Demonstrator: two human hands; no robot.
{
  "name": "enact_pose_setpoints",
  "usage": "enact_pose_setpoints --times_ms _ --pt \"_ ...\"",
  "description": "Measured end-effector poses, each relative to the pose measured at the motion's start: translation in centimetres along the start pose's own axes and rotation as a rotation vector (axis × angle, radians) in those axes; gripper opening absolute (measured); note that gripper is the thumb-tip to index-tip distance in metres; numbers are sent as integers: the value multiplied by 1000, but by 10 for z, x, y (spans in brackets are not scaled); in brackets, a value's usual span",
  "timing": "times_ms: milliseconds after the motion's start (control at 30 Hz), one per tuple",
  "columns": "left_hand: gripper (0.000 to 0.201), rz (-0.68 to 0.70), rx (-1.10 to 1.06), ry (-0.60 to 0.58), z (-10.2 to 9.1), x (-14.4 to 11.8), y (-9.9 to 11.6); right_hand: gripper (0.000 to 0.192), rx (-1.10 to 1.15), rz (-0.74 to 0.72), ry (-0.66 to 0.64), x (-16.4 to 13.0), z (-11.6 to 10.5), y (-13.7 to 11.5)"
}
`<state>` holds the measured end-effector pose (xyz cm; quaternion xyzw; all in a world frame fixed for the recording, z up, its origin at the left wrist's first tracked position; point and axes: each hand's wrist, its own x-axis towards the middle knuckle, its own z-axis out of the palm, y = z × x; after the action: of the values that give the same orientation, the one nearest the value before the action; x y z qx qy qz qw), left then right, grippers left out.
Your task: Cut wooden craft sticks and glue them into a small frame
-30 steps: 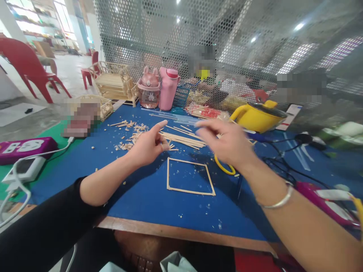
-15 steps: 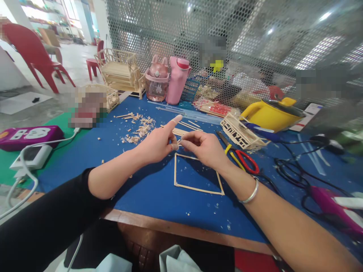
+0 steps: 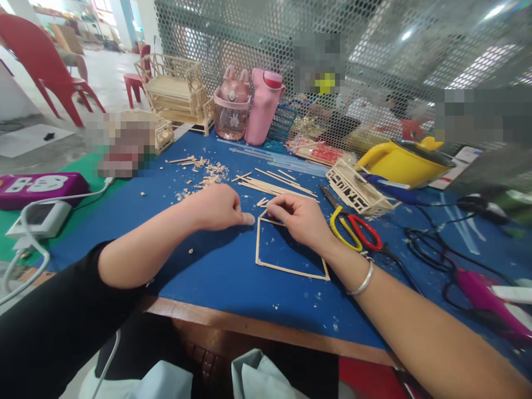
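Note:
My left hand (image 3: 220,208) is closed above the blue table, its fingers curled and its thumb stretched toward the right; nothing shows in it. My right hand (image 3: 299,219) pinches a short wooden stick (image 3: 264,213) at the far left corner of a four-sided frame of thin wooden sticks (image 3: 291,270). This hand covers part of the frame's far and right sides. Just beyond the fingertips lie a few short stick pieces (image 3: 261,203), and behind them several long thin sticks (image 3: 274,188).
Scissors with red and yellow handles (image 3: 363,233) lie right of my right hand, near a small wooden lattice piece (image 3: 357,188) and a yellow pot (image 3: 403,163). Wood scraps (image 3: 211,174) are scattered left. Pink bottles (image 3: 264,108) stand behind. Black cables (image 3: 428,244) run along the right.
My left hand has drawn away left from my right hand, and its pointing index finger has curled in. My right hand has come down to the frame's corner.

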<state>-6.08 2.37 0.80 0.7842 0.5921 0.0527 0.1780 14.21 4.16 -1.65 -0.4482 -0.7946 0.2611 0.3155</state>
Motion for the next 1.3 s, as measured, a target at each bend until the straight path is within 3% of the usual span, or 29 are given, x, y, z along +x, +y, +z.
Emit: enact_pose_setpoints --times_ms 67,200,833,1300 --pt "50 0 39 -47 4 -5 9 16 4 5 6 0 0 -1" --pt "50 12 75 -22 13 -7 19 14 -50 -33 8 0 -1 -4" --pt "48 12 52 -14 14 -6 17 14 -300 -221 -26 -2 -2 -9" --pt "30 22 -32 45 17 -6 20 19 -481 -326 -115 0 -2 -8"
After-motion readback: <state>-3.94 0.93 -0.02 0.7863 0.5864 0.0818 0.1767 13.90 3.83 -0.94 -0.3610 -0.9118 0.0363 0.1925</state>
